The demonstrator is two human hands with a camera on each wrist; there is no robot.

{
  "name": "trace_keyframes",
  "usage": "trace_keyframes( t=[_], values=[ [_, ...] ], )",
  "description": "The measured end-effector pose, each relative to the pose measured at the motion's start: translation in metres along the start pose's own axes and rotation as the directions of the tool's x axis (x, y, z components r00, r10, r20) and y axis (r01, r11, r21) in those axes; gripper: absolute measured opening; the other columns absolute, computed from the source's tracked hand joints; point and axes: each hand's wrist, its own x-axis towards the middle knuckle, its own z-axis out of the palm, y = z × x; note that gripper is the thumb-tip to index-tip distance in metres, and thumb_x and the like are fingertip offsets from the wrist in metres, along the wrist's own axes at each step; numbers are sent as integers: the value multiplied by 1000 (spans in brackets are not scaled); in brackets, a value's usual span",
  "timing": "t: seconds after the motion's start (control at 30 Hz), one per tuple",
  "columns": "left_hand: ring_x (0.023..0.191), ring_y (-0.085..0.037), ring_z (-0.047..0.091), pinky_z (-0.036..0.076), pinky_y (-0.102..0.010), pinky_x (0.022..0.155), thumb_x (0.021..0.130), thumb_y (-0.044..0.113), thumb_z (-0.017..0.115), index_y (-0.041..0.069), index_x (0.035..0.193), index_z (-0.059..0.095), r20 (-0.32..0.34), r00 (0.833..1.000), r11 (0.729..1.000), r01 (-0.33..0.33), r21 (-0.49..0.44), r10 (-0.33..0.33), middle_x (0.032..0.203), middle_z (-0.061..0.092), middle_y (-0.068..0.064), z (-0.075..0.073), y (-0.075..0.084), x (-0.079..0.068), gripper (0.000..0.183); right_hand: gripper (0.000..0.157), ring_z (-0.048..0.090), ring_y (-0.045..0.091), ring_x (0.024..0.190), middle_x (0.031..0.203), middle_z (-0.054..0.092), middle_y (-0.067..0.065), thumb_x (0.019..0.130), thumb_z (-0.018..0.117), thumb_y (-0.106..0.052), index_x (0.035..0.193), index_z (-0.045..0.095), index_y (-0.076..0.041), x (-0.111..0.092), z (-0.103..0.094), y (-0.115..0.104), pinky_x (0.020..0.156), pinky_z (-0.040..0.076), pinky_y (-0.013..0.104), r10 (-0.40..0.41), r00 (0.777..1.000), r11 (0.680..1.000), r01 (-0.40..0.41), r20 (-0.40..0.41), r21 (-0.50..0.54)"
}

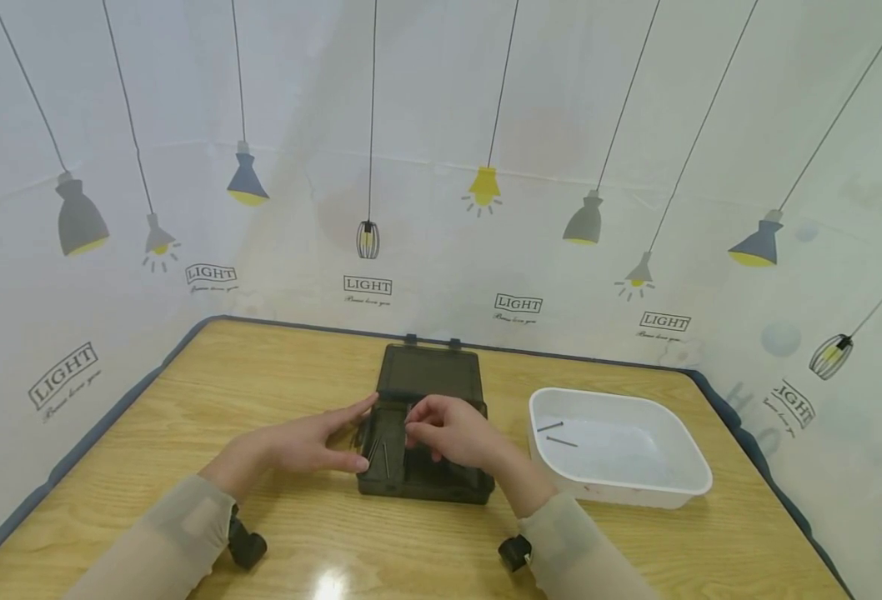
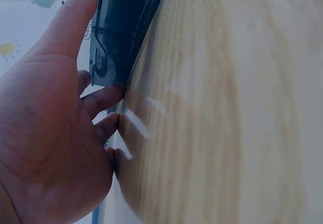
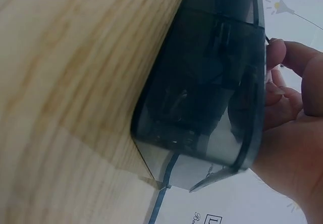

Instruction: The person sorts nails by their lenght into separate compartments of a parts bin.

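Wooden table [image 1: 283,367], dark box [image 1: 429,492]: left hand [image 1: 298,442] braces, right hand [image 1: 452,429] pinches

White tray [image 1: 621,492] right of box, two loose nails [image 1: 550,427] inside. Box mid-table, lid up; best held firm, I'd judge, with the nail lowered lengthwise and let go low. Left hand: thumb and fingers spread apart along box's left side. Right hand: over box, forearm in from the right, fingertips together, apparently clamped on one thin nail [image 2: 63,2], mostly hidden. Two more nails [image 1: 386,460] in left compartment [image 1: 392,421].
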Motion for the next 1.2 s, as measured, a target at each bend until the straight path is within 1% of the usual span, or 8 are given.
trace_keyframes(
  t=[0.3, 0.47, 0.57, 0.67, 0.73, 0.8, 0.93, 1.2],
  values=[
    [168, -42, 25, 21, -70, 133, 102, 60, 73, 37, 178, 4, 0, 1000, 1000, -2, 3, 2, 182, 28, -13, 1, 0, 1, 106, 20, 62, 14, 66, 98, 81, 0, 112, 64, -23, 120, 73, -7, -3, -3, 1, 68, 57, 34, 5, 1000, 1000, -5, 0, -6],
    [168, -42, 25, 21, -69, 134, 101, 59, 74, 36, 179, 5, -8, 1000, 1000, -9, 7, 9, 181, 30, -13, 0, 1, 1, 106, 24, 61, 14, 65, 104, 82, 13, 112, 66, -25, 122, 73, -5, -11, -14, -1, 65, 56, 33, -14, 1000, 1000, 14, -27, -9],
    [168, -42, 25, 20, -67, 135, 101, 58, 75, 34, 179, 5, -13, 1000, 1000, -17, 12, 17, 181, 30, -14, 1, 1, 1, 107, 26, 61, 17, 67, 108, 80, 19, 112, 65, -24, 124, 70, -2, -18, -26, -3, 66, 56, 34, -16, 999, 1000, 16, -32, 14],
    [168, -42, 26, 19, -66, 135, 101, 57, 75, 32, 179, 5, -15, 1000, 1000, -24, 18, 24, 181, 29, -14, 0, 1, 1, 108, 26, 66, 29, 76, 112, 78, 22, 114, 63, -24, 126, 68, -2, -25, -42, -3, 71, 58, 39, -2, 999, 1000, 3, -33, 29],
    [168, -42, 26, 19, -66, 135, 101, 57, 75, 31, 179, 5, -16, 999, 999, -27, 28, 28, 181, 29, -14, -1, 1, 1, 108, 26, 66, 32, 79, 113, 78, 20, 114, 62, -25, 127, 67, -3, -31, -54, -2, 73, 58, 39, 9, 999, 1000, -7, -45, 29],
    [168, -42, 27, 19, -66, 136, 101, 57, 75, 31, 179, 5, -17, 999, 999, -28, 37, 29, 181, 29, -14, -1, 0, 1, 108, 28, 66, 30, 81, 113, 77, 19, 115, 61, -26, 128, 67, -3, -36, -65, 0, 74, 58, 37, 16, 998, 1000, -14, -67, 26],
    [167, -42, 28, 19, -65, 136, 101, 58, 75, 30, 179, 5, -22, 999, 998, -32, 50, 33, 181, 30, -14, -1, -2, 1, 108, 27, 60, 19, 76, 109, 76, 15, 114, 61, -26, 126, 67, -2, -45, -85, 6, 70, 55, 30, 27, 993, 999, -24, -116, 35],
    [167, -42, 28, 20, -66, 135, 101, 58, 75, 28, 179, 5, -15, 1000, 999, -23, 45, 24, 181, 30, -14, 0, -1, 0, 109, 25, 60, 19, 76, 111, 76, 14, 115, 61, -28, 125, 66, -5, -67, -122, 34, 72, 57, 36, 99, 978, 995, -99, -184, 12]
  ],
)
